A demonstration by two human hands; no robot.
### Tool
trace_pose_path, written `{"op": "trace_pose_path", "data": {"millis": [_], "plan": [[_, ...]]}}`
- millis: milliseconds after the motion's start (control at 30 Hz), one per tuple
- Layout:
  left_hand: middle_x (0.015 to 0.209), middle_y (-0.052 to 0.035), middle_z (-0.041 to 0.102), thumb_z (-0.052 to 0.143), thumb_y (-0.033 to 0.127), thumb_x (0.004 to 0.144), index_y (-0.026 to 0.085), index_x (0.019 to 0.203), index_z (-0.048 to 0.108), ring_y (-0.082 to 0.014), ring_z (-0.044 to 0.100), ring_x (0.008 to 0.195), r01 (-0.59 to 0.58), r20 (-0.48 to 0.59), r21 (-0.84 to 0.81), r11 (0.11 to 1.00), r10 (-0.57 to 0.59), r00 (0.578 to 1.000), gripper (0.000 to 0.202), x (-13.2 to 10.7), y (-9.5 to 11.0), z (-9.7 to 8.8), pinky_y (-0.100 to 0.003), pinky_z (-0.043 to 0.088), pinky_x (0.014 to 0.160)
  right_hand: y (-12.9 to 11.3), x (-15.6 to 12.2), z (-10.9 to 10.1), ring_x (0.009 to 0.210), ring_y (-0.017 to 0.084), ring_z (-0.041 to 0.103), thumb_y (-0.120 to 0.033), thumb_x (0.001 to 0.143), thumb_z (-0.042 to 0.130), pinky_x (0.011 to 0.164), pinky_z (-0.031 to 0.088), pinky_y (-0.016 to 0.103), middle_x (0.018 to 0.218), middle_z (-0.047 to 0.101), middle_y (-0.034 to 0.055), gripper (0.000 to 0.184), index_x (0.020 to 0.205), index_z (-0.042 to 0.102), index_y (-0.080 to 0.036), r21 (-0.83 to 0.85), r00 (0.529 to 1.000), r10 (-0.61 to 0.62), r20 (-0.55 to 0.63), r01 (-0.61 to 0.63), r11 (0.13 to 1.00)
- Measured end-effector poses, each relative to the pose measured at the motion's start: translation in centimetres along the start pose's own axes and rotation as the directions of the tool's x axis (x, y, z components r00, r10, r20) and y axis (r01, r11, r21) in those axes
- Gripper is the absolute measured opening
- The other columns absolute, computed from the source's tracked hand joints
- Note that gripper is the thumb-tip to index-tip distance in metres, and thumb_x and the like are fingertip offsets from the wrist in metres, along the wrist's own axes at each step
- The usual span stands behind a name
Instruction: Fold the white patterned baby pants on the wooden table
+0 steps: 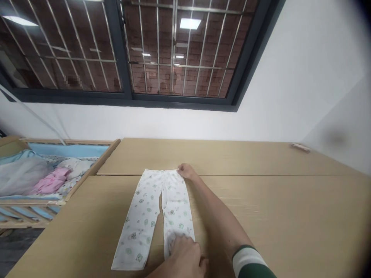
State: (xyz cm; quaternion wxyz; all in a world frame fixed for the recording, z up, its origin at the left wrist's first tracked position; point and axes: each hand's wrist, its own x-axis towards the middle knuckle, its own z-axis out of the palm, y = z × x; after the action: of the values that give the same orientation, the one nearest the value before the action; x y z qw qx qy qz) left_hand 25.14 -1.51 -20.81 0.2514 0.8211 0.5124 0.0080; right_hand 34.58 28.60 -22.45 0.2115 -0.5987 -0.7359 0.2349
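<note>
A wide wooden table (261, 200) carries small white printed trousers (153, 216), spread flat with the legs toward the person. The right hand (187, 171) reaches far and pinches the waistband corner with closed fingers. The left hand (182, 256) lies near, its fingers pressing the hem of one leg.

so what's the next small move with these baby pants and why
Probably fold the right leg over the left. The baby pants lie flat on the table; the right hand pinches the waistband corner and the left hand presses that leg's cuff.
</note>
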Motion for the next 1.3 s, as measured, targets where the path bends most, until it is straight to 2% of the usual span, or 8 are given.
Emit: {"op": "trace_pose_path", "data": {"millis": [167,300,567,867,967,1100,1200,1300], "plan": [[0.074,-0.0227,0.065,0.041,0.054,0.085,0.029,0.081,0.077,-0.0417,0.068,0.081,-0.017,0.01,-0.024,1.0,0.017,1.0,0.044,0.7,-1.1,0.3,-0.061,0.047,0.069,0.2,0.1,0.3,0.077,0.013,0.063,-0.018,0.082,0.068,0.069,0.043,0.021,0.085,0.07,0.001,0.016,0.097,0.064,-0.016,0.081,1.0,0.01,0.019,-0.011,0.997],[0.077,-0.0213,0.068,0.043,0.053,0.087,0.024,0.083,0.077,-0.0385,0.069,0.08,0.002,-0.022,0.012,1.0,-0.001,1.0,0.045,0.3,-1.3,-0.7,-0.057,0.049,0.071,0.1,0.0,0.7,0.07,0.012,0.062,-0.017,0.082,0.069,0.064,0.043,0.019,0.079,0.068,-0.0003,0.023,0.104,0.063,-0.015,0.131,0.999,0.035,0.01,-0.036,0.991],[0.089,-0.0187,0.072,0.049,0.032,0.084,0.01,0.092,0.075,-0.0374,0.069,0.087,-0.009,0.02,0.081,0.997,0.007,1.0,0.035,-1.2,-0.3,-1.9,-0.048,0.051,0.077,-0.6,-0.1,0.6,0.072,0.014,0.064,-0.011,0.079,0.069,0.064,0.045,0.019,0.076,0.069,0.0015,0.012,0.09,0.067,-0.015,0.134,0.997,0.076,-0.034,-0.071,0.988],[0.095,-0.0149,0.072,0.05,0.023,0.087,0.013,0.1,0.072,-0.0307,0.067,0.091,-0.029,0.012,0.066,0.997,0.028,1.0,0.027,-3.2,-0.7,-2.1,-0.042,0.048,0.084,-1.1,-0.3,0.5,0.068,0.014,0.065,-0.011,0.078,0.069,0.066,0.047,0.022,0.071,0.069,0.0013,0.004,0.08,0.067,-0.014,0.141,0.993,0.092,-0.067,-0.082,0.987],[0.097,-0.0127,0.072,0.045,0.026,0.091,0.016,0.098,0.07,-0.0284,0.068,0.091,-0.051,-0.041,-0.048,0.998,0.049,0.998,0.028,-3.4,-0.8,-1.8,-0.037,0.048,0.078,-2.0,-0.3,0.4,0.07,0.014,0.064,-0.011,0.077,0.069,0.064,0.046,0.02,0.076,0.07,0.0019,0.008,0.083,0.066,-0.015,0.163,0.991,0.09,-0.099,-0.073,0.984],[0.079,-0.0048,0.071,0.046,0.029,0.09,0.02,0.084,0.066,-0.0209,0.065,0.071,-0.028,-0.139,-0.319,0.947,-0.017,0.99,0.023,-4.0,-1.0,-2.3,-0.03,0.041,0.063,-4.7,-0.1,0.2,0.066,0.014,0.061,-0.013,0.075,0.071,0.061,0.045,0.021,0.074,0.068,0.0003,0.017,0.091,0.064,-0.016,0.183,0.987,0.075,-0.14,-0.048,0.982],[0.065,0.0003,0.063,0.05,0.034,0.088,0.021,0.077,0.058,-0.0152,0.057,0.059,-0.044,-0.208,-0.602,0.797,-0.103,0.973,0.019,-5.8,-2.6,-2.9,-0.026,0.035,0.056,-7.6,0.4,0.9,0.068,0.013,0.061,-0.016,0.077,0.07,0.063,0.045,0.022,0.076,0.067,-0.0007,0.02,0.096,0.063,-0.017,0.194,0.986,0.033,-0.161,-0.001,0.981],[0.058,0.0026,0.055,0.048,0.045,0.089,0.023,0.074,0.051,-0.0142,0.054,0.055,-0.03,-0.219,-0.764,0.645,-0.215,0.952,0.027,-8.7,-5.9,-2.7,-0.024,0.034,0.052,-10.7,0.9,2.7,0.069,0.013,0.062,-0.018,0.08,0.068,0.064,0.045,0.022,0.077,0.067,-0.0018,0.021,0.1,0.062,-0.018,0.203,0.988,-0.009,-0.156,0.041,0.978]]}}
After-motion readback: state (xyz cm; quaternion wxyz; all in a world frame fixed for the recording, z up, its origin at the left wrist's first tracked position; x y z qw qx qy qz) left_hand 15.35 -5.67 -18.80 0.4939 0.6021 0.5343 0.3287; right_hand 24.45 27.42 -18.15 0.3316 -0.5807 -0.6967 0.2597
